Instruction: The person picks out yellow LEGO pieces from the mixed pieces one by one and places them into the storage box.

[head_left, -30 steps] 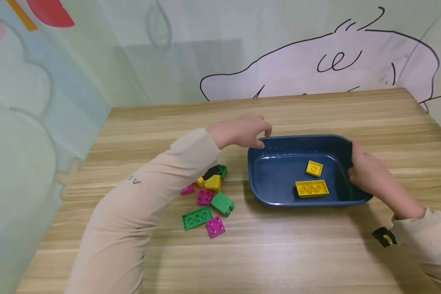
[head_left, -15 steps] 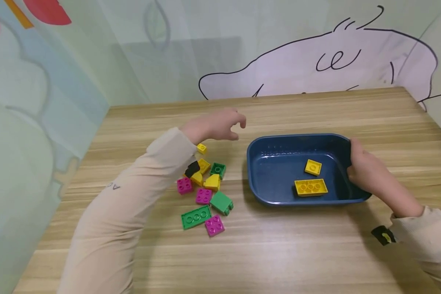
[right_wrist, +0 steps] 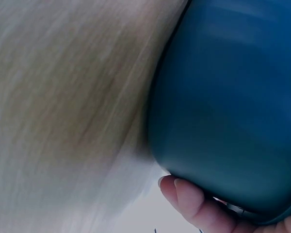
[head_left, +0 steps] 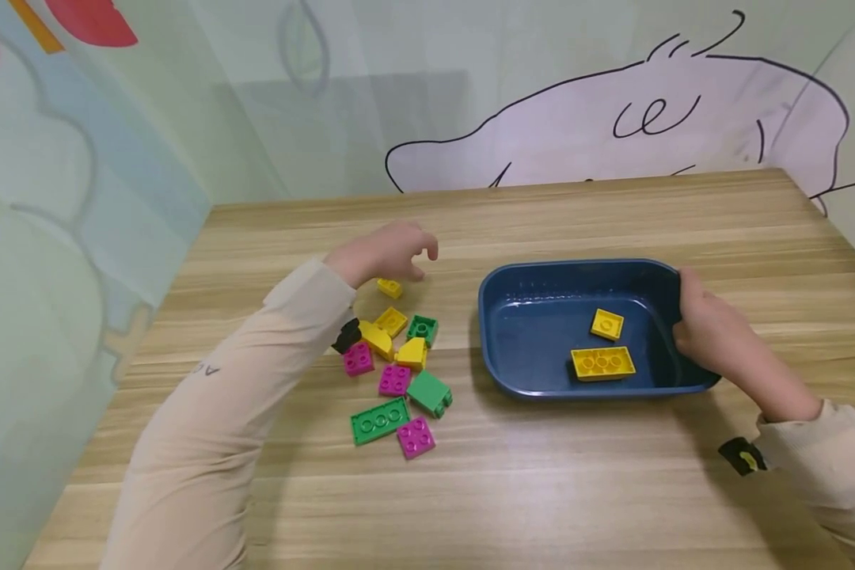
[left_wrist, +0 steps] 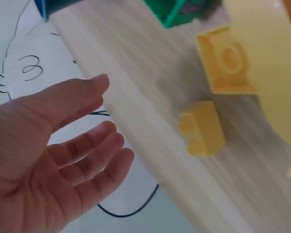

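Note:
My left hand (head_left: 388, 252) hovers just behind a small yellow brick (head_left: 389, 288), its fingers loosely bent and holding nothing. In the left wrist view, a gap separates the fingers from that yellow brick (left_wrist: 203, 128). My right hand (head_left: 712, 328) grips the right end of a dark blue tub (head_left: 495, 340), thumb over the rim. From the right wrist view, fingertips (right_wrist: 189, 196) press the outside of the tub (right_wrist: 223, 107). Inside the tub lie a long yellow brick (head_left: 603, 363) and a small square yellow brick (head_left: 607, 324).
Left of the tub is a loose pile: a green plate (head_left: 381, 421), a green brick (head_left: 430, 393), a dark green brick (head_left: 423, 329), several magenta bricks (head_left: 416, 438) and yellow ones (head_left: 411, 353). The wooden table (head_left: 541, 491) meets a painted wall (head_left: 356, 119) behind.
My left hand has moved left, from the tub's back left corner to beside the small yellow brick, its sleeve uncovering more of the pile. My right hand stays on the tub.

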### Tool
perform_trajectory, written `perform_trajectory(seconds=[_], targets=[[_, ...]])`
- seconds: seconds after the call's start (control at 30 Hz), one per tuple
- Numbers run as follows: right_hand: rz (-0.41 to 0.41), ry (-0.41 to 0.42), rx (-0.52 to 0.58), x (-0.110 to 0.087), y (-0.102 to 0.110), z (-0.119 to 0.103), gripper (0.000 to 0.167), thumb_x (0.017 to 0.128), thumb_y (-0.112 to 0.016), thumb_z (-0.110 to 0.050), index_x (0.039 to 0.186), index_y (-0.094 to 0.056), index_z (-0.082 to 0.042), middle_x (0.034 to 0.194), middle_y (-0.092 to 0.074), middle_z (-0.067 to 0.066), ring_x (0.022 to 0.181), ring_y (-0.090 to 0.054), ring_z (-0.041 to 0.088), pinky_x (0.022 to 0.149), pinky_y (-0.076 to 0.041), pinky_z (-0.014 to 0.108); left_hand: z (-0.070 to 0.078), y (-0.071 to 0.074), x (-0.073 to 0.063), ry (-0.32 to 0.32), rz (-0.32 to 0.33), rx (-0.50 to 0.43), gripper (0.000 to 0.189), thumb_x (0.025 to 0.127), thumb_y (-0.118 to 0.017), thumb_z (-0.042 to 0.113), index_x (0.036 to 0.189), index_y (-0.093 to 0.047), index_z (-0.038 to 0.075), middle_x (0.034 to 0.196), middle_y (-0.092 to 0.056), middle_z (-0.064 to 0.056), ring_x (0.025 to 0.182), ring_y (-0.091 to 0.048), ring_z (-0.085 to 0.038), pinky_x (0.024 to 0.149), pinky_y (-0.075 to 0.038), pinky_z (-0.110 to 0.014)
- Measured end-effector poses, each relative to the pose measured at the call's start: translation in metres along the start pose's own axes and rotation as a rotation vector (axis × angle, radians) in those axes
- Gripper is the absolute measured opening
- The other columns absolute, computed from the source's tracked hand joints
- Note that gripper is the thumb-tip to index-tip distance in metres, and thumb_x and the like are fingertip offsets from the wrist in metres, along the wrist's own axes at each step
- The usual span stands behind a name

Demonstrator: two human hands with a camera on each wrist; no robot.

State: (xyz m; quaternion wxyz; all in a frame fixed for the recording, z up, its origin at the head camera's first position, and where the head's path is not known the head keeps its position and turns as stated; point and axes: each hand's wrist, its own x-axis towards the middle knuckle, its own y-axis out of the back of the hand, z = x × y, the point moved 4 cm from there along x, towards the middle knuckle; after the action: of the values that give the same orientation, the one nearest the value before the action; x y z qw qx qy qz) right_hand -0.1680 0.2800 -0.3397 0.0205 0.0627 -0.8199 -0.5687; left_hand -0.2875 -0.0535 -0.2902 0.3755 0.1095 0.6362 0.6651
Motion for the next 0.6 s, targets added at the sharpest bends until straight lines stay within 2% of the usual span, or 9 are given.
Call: perform_trajectory(seconds=[0.17,0.37,0.6], targets=[[-0.009,-0.008,0.002,0.000,-0.001,0.001,0.065,0.073,-0.046,0.008,0.126,-0.013,0.021,0.085,-0.049,0.040,0.061,-0.052,0.036,0.055,-0.045,0.051,-0.010,-0.010,0.000,0.018,-0.011,0.001,0.030,0.087,-0.063,0.009,0.116,-0.059,0.001,0.117,-0.056,-0.018,0.107,-0.049,-0.031,0.095,-0.040,-0.040],[-0.030,-0.029,0.010,0.001,-0.002,0.001,0.067,0.074,-0.047,0.009,0.129,-0.011,0.022,0.091,-0.048,0.043,0.063,-0.053,0.036,0.057,-0.047,0.052,-0.026,-0.028,0.002,0.039,-0.007,0.003,0.033,0.087,-0.065,0.016,0.115,-0.058,0.000,0.109,-0.056,-0.018,0.096,-0.050,-0.029,0.089,-0.042,-0.040],[-0.047,-0.041,0.022,0.001,-0.002,0.002,0.069,0.075,-0.047,0.009,0.130,-0.007,0.022,0.091,-0.047,0.043,0.062,-0.051,0.034,0.055,-0.047,0.048,-0.037,-0.036,0.002,0.064,0.008,-0.026,0.029,0.085,-0.068,0.020,0.105,-0.059,0.002,0.101,-0.055,-0.016,0.091,-0.049,-0.028,0.084,-0.042,-0.039]])
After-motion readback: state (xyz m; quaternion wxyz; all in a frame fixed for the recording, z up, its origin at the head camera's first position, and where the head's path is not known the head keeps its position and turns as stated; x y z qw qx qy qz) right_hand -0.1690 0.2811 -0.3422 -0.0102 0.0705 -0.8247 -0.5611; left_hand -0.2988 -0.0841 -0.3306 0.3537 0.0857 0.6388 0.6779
